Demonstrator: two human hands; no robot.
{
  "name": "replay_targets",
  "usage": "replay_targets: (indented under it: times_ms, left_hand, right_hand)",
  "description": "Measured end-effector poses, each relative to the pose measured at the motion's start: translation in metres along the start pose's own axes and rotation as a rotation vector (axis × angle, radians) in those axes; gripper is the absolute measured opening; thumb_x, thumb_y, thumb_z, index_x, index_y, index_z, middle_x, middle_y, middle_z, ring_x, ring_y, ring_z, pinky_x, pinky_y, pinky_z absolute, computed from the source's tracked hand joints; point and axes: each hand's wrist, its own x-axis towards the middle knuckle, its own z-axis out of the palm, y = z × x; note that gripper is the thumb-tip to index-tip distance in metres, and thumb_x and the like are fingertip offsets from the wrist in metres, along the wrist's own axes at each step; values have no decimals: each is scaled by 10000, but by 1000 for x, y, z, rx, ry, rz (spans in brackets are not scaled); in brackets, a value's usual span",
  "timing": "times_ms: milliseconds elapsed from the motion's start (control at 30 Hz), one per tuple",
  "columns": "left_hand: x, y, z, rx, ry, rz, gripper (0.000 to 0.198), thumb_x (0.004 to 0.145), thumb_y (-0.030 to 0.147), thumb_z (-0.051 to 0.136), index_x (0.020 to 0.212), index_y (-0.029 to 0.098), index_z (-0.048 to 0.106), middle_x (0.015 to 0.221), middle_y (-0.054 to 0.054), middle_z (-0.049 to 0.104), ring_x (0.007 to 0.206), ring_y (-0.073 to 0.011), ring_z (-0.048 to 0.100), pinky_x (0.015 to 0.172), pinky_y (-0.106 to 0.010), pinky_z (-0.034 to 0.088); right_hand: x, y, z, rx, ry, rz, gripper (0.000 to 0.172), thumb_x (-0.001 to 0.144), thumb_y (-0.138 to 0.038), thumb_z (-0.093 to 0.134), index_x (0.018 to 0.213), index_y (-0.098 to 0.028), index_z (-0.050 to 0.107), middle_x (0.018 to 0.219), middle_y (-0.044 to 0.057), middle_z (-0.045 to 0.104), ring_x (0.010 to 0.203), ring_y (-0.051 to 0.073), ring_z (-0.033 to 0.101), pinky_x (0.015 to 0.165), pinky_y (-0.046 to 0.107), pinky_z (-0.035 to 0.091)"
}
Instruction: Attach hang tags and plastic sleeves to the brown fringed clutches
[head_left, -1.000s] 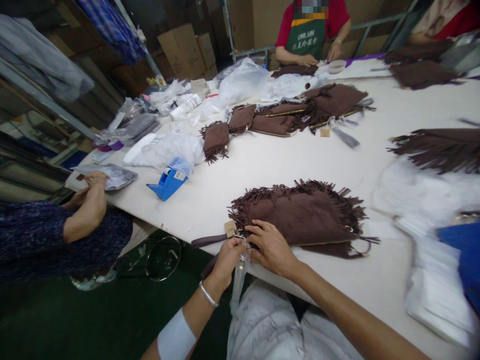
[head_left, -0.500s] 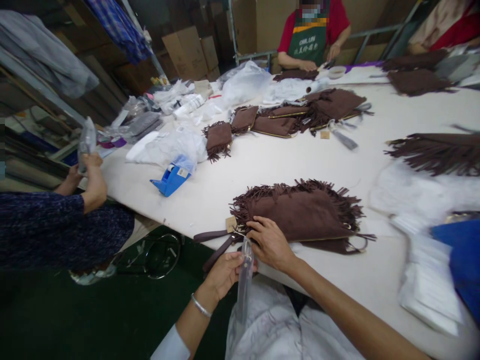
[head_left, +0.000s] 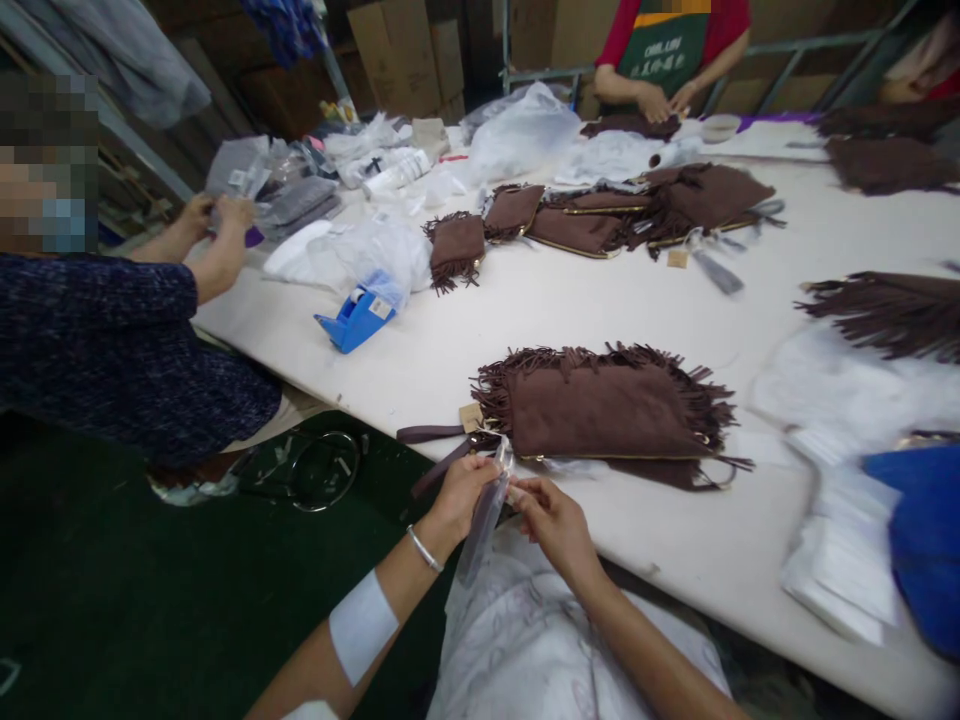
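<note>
A brown fringed bag point(head_left: 600, 410) lies at the near edge of the white table, with a gold zip along its front side. At its left end are wrist straps point(head_left: 431, 433) and a small tan tag point(head_left: 471, 417). From that end hangs a narrow clear plastic sleeve point(head_left: 484, 525); what it covers is hard to make out. My left hand point(head_left: 461, 500) is closed around the sleeve's upper part. Beside it, my right hand point(head_left: 551, 520) pinches at the sleeve's edge with thumb and finger, just below the bag.
A blue tape dispenser point(head_left: 358, 318) stands left of centre, by crumpled plastic bags point(head_left: 375, 250). More brown fringed bags point(head_left: 577, 225) lie farther back. White packets point(head_left: 844, 560) and a blue item point(head_left: 919, 540) are at right. Co-workers point(head_left: 112, 340) work at left and across the table.
My right hand has left the bag and come down to the plastic sleeve. My left hand has risen slightly along it. The co-worker at left has reached over to the grey packets.
</note>
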Motion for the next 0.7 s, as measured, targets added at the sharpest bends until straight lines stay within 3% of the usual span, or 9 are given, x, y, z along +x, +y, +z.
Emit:
replay_targets:
  times_ms: [67, 167, 267, 367, 500, 567, 700]
  left_hand:
    - [0, -3, 1, 56, 52, 67, 206, 647, 287, 722, 708, 154, 578, 566, 5, 606, 488, -117, 535, 517, -237, 397]
    - [-1, -7, 3, 153, 106, 174, 135, 667, 235, 670, 706, 175, 555, 551, 33, 567, 497, -117, 515, 511, -229, 364]
    - [-3, -12, 6, 225, 128, 266, 78, 695, 210, 625, 701, 187, 551, 584, 35, 556, 548, -124, 514, 537, -232, 360]
    - [-9, -18, 9, 284, 143, 334, 38, 739, 209, 583, 712, 195, 562, 628, 29, 560, 605, -135, 516, 582, -241, 364]
    - [-16, -19, 9, 418, 162, 424, 125, 812, 261, 520, 735, 196, 596, 688, 3, 603, 678, -159, 540, 642, -261, 382]
    - [-17, -16, 8, 381, 132, 375, 143, 802, 296, 546, 739, 185, 611, 708, -9, 625, 689, -165, 555, 647, -264, 396]
    - [-15, -11, 5, 151, 74, 105, 204, 669, 327, 708, 754, 156, 637, 660, -7, 634, 585, -141, 562, 572, -244, 406]
  right_hand:
    - [7, 5, 11, 160, 17, 94, 347, 807, -506, 554, 883, -178, 640, 630, -6, 642, 437, 129, 514, 414, 235, 380]
    - [16, 6, 22, 201, 105, 64, 332, 776, -497, 589, 822, -172, 637, 627, -1, 653, 518, 148, 565, 508, 251, 430]
    - [17, 4, 24, 106, 165, -54, 280, 792, -457, 576, 793, -182, 629, 674, 12, 676, 653, 183, 629, 660, 285, 475]
    - [15, 2, 22, -70, 189, -137, 236, 831, -400, 523, 771, -194, 621, 694, 17, 669, 664, 187, 623, 656, 279, 462]
    - [13, -1, 20, -272, 238, -202, 210, 853, -342, 493, 754, -203, 615, 731, 23, 661, 682, 183, 608, 622, 259, 426]
    - [13, -1, 20, -312, 253, -227, 211, 865, -333, 481, 758, -205, 610, 734, 24, 653, 681, 179, 602, 612, 253, 419]
    - [13, 1, 21, -331, 284, -266, 208, 876, -329, 473, 757, -207, 593, 729, 22, 632, 677, 175, 591, 611, 252, 420]
